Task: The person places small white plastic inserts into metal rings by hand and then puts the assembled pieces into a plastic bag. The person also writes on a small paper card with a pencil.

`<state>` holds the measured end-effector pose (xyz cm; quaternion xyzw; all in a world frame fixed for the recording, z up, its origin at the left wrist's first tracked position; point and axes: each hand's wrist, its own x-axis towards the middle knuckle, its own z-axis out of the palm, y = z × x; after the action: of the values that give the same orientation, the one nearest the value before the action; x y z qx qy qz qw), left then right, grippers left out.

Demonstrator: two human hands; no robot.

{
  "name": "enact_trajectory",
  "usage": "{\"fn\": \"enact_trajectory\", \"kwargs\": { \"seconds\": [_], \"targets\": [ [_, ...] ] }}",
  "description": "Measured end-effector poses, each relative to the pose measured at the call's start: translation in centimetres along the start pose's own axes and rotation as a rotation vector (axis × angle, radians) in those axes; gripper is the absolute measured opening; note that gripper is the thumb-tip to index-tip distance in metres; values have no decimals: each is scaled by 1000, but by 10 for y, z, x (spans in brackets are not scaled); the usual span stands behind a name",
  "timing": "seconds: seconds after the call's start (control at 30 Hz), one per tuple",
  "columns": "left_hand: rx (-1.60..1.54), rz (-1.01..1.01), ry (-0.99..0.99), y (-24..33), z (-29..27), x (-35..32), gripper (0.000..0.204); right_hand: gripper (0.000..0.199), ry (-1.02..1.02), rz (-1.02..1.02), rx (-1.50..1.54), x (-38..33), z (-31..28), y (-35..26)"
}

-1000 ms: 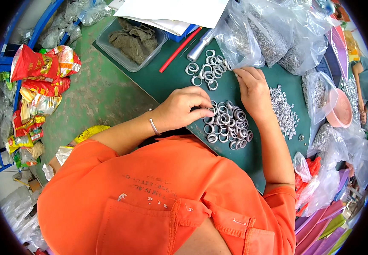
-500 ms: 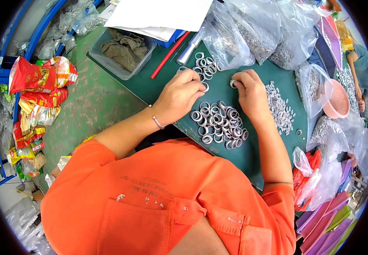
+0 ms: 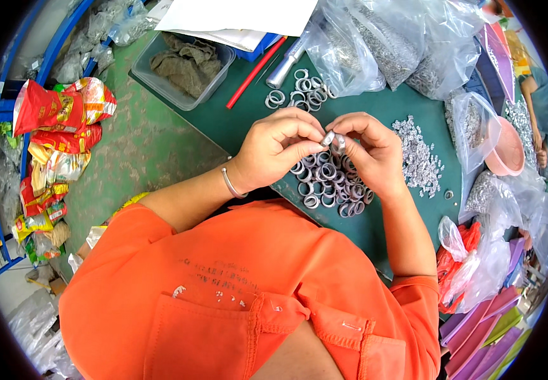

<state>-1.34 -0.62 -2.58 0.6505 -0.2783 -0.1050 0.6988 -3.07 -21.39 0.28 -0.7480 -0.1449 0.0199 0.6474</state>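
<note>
Over the green table, my left hand [image 3: 275, 147] pinches a small silver ring [image 3: 328, 138] between thumb and fingers. Close against it, my right hand [image 3: 376, 152] is closed on another silver ring [image 3: 339, 145]. The two rings are side by side and look to be touching; fingers hide part of each. Just below my hands lies a heap of grey metal rings [image 3: 328, 183], its upper edge covered by the fingers. A smaller group of rings [image 3: 315, 97] lies beyond my hands.
Small silvery pieces [image 3: 417, 158] are spread right of my right hand. A tapered metal rod [image 3: 284, 68], a red stick [image 3: 255, 73] and a clear tub with cloth [image 3: 188, 98] lie far left. Filled plastic bags [image 3: 382, 47] and a pink bowl [image 3: 505, 149] stand at the far right.
My hands, apart before, have come together above the near heap, bringing their rings side by side. The left moved right and the right moved left and slightly nearer.
</note>
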Motion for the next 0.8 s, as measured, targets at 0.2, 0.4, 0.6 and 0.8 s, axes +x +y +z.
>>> {"fn": "enact_trajectory", "kwargs": {
  "seconds": [0.2,0.4,0.6,0.8],
  "targets": [
    [408,132,8,8,-7,3,12,22,-127,-125,-473,-2,-5,-13],
    [788,93,154,-6,-19,14,27,21,-282,-13,-554,5,-11,-23],
    [881,28,134,-10,-16,20,32,12,-11,-54,-772,36,12,6],
    [875,-5,132,-10,-14,21,27,21,-10,-37,-827,37,15,21]
  ]
}}
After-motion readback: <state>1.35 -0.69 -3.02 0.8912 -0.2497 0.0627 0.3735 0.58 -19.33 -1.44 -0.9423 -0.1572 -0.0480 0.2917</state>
